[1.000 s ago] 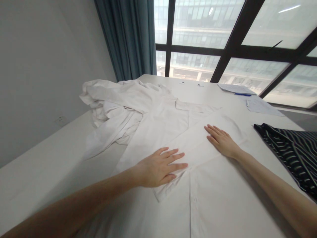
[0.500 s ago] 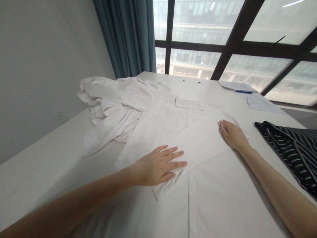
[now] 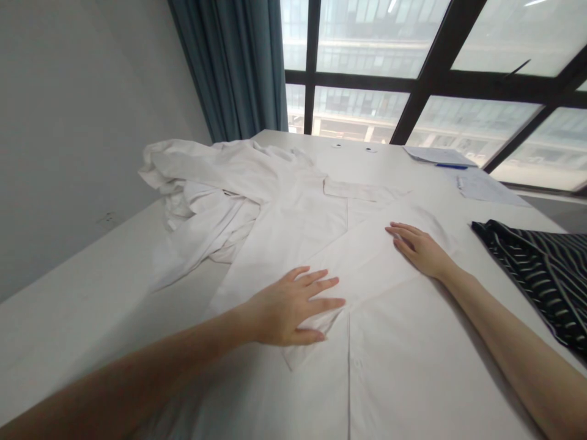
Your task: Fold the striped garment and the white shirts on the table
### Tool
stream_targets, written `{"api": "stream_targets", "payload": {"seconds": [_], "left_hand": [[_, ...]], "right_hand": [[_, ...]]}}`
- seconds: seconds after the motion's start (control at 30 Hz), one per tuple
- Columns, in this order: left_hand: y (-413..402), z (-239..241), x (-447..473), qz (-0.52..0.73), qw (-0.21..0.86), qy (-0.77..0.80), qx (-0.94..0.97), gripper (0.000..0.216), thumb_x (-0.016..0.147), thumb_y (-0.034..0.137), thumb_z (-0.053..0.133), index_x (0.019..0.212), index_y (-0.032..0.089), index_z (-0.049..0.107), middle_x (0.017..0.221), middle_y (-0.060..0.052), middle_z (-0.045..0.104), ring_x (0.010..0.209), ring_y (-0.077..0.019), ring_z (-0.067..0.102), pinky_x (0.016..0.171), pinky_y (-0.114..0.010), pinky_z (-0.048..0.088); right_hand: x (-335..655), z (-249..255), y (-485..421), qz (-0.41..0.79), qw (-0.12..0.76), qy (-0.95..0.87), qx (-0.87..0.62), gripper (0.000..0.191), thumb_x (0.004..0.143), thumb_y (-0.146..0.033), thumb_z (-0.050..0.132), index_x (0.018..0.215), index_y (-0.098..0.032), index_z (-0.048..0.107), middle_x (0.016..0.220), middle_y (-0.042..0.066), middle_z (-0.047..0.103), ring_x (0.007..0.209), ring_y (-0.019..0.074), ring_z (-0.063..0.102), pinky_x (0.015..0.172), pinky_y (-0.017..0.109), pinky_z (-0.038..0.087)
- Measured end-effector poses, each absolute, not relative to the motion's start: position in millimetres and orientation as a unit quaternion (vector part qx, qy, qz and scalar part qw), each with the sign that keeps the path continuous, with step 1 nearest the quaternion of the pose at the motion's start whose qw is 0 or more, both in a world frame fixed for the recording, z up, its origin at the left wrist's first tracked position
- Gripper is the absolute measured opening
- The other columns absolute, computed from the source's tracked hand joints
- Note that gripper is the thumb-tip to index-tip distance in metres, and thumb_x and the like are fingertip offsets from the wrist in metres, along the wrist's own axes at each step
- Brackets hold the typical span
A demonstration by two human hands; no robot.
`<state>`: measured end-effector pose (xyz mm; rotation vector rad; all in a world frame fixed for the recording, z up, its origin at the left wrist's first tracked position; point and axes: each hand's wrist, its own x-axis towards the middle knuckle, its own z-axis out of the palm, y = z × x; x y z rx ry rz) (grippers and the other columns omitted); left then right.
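Note:
A white shirt (image 3: 298,226) lies spread over a white table (image 3: 77,305), with one sleeve folded across its front. My left hand (image 3: 293,308) rests flat on the cuff end of that sleeve, fingers spread and open. My right hand (image 3: 419,247) lies flat further up the same sleeve, fingers stretched out and pointing left. Neither hand grips anything. The far left part of the shirt is bunched in a crumpled heap (image 3: 197,183).
A dark striped garment (image 3: 536,269) lies at the right edge of the table. Papers (image 3: 481,183) and a blue pen (image 3: 452,165) sit near the far right corner. A grey wall stands left, a blue curtain (image 3: 233,67) and large windows behind.
My right hand slid up and right along the sleeve, then came back leftward. My left hand has stayed on the cuff.

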<state>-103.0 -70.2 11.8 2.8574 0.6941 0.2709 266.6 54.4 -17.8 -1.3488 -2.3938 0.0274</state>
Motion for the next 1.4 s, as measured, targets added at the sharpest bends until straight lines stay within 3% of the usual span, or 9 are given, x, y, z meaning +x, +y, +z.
{"api": "stream_targets", "payload": {"seconds": [0.2,0.43,0.57,0.7,0.83,0.93,1.07,1.2,1.4], "left_hand": [[-70.3,9.8,-101.7,0.115,0.106,0.221,0.963,0.043,0.093,0.030,0.049,0.135,0.022,0.051,0.147,-0.009,0.048,0.140,-0.0264,0.038,0.116,-0.045,0.023],[-72.4,18.4,-97.9,0.113,0.145,0.246,0.952,0.044,0.085,0.022,0.056,0.129,0.018,0.053,0.144,-0.011,0.052,0.138,-0.0270,0.042,0.114,-0.046,0.029],[-86.4,36.8,-99.5,0.070,0.145,0.280,0.946,0.052,0.079,0.016,0.058,0.131,0.016,0.051,0.146,-0.014,0.048,0.138,-0.0300,0.040,0.113,-0.048,0.031],[-104.2,44.1,-105.8,0.047,0.140,0.318,0.936,0.065,0.076,0.010,0.053,0.139,0.019,0.041,0.151,-0.016,0.040,0.140,-0.0307,0.036,0.112,-0.052,0.032],[-113.6,31.1,-113.4,0.090,0.121,0.319,0.936,0.066,0.074,0.001,0.047,0.138,0.019,0.041,0.150,-0.015,0.042,0.141,-0.0282,0.035,0.114,-0.051,0.032],[-110.5,14.7,-119.7,0.187,0.099,0.319,0.924,0.058,0.078,-0.002,0.041,0.133,0.019,0.044,0.137,-0.011,0.055,0.133,-0.0217,0.047,0.113,-0.043,0.038],[-99.5,2.3,-128.5,0.274,0.130,0.356,0.884,0.042,0.089,0.006,0.042,0.129,0.019,0.048,0.123,-0.007,0.065,0.117,-0.0156,0.061,0.104,-0.029,0.048],[-92.7,5.5,-133.5,0.299,0.229,0.411,0.831,0.026,0.096,0.025,0.046,0.119,0.020,0.057,0.115,-0.005,0.070,0.108,-0.0153,0.067,0.097,-0.026,0.052],[-91.6,13.1,-135.0,0.298,0.317,0.470,0.768,0.032,0.098,0.042,0.045,0.108,0.020,0.066,0.106,-0.004,0.074,0.099,-0.0166,0.069,0.086,-0.022,0.053]], "right_hand": [[269.0,-19.3,56.6,0.004,0.199,-0.855,-0.480,0.043,0.096,-0.034,0.037,0.128,-0.016,0.061,0.135,0.014,0.060,0.125,0.0263,0.055,0.108,0.045,0.042],[264.4,-16.6,51.9,-0.067,0.131,-0.855,-0.498,0.044,0.096,-0.028,0.034,0.131,-0.016,0.058,0.134,0.014,0.060,0.123,0.0268,0.055,0.101,0.046,0.045],[258.0,-7.1,43.5,-0.137,0.099,-0.839,-0.517,0.045,0.096,-0.026,0.031,0.130,-0.015,0.057,0.132,0.016,0.061,0.121,0.0310,0.055,0.097,0.050,0.044],[238.1,9.5,19.1,-0.150,0.127,-0.853,-0.484,0.046,0.092,-0.018,0.035,0.134,-0.017,0.054,0.134,0.015,0.059,0.122,0.0317,0.054,0.099,0.051,0.039],[196.1,27.8,-34.5,-0.075,0.199,-0.896,-0.391,0.032,0.092,-0.016,0.043,0.119,-0.019,0.060,0.115,0.012,0.067,0.106,0.0256,0.060,0.092,0.043,0.043],[162.1,35.9,-78.9,0.008,0.218,-0.935,-0.278,0.022,0.090,-0.013,0.046,0.105,-0.018,0.061,0.095,0.008,0.069,0.090,0.0207,0.062,0.082,0.037,0.046],[137.3,32.1,-110.8,0.035,0.236,-0.952,-0.194,0.020,0.091,-0.015,0.046,0.103,-0.017,0.061,0.092,0.009,0.070,0.084,0.0200,0.062,0.075,0.036,0.047],[135.8,21.0,-112.6,0.041,0.246,-0.953,-0.173,0.026,0.091,-0.013,0.043,0.111,-0.016,0.060,0.099,0.010,0.072,0.091,0.0199,0.064,0.079,0.037,0.049],[138.8,16.5,-108.0,0.046,0.215,-0.959,-0.177,0.038,0.093,-0.015,0.043,0.129,-0.015,0.055,0.116,0.012,0.070,0.110,0.0208,0.061,0.090,0.038,0.047]]}}
